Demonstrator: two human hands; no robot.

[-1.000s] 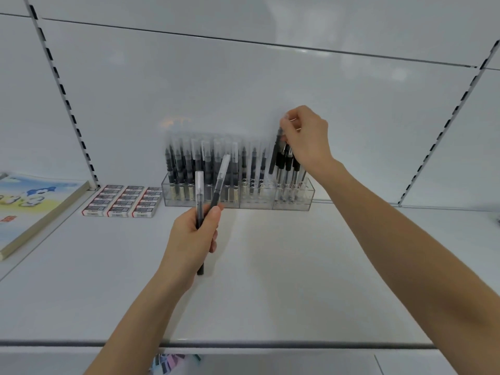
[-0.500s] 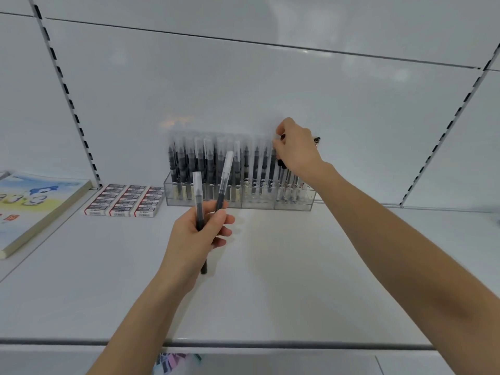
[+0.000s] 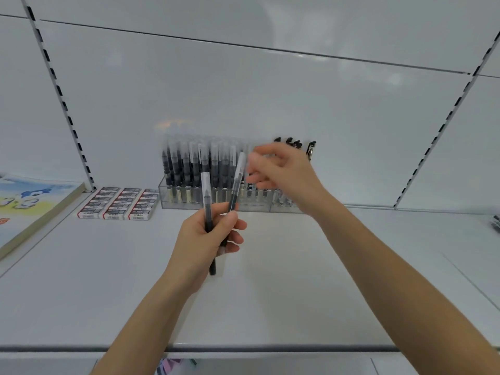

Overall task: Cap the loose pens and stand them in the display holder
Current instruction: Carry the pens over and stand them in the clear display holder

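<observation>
My left hand (image 3: 208, 236) grips two capped black pens over the white shelf: one upright pen (image 3: 207, 204) and one tilted pen (image 3: 236, 185) leaning right, both with clear caps. Behind them a clear display holder (image 3: 176, 197) stands against the back wall, packed with several capped pens, and black clip pens (image 3: 295, 144) fill its right end. My right hand (image 3: 284, 171) hovers in front of the holder, blurred, with fingers spread toward the tilted pen's cap and nothing in it.
Rows of boxed erasers (image 3: 119, 203) lie left of the holder. A picture book (image 3: 29, 201) sits at the far left. Slotted shelf uprights (image 3: 62, 98) run up the wall. A dark object (image 3: 495, 223) shows at the right edge. The shelf front edge (image 3: 243, 348) is near me.
My right hand let go of the black pen it stood in the holder's right end and moved left toward the pens in my left hand. My left hand stayed in place.
</observation>
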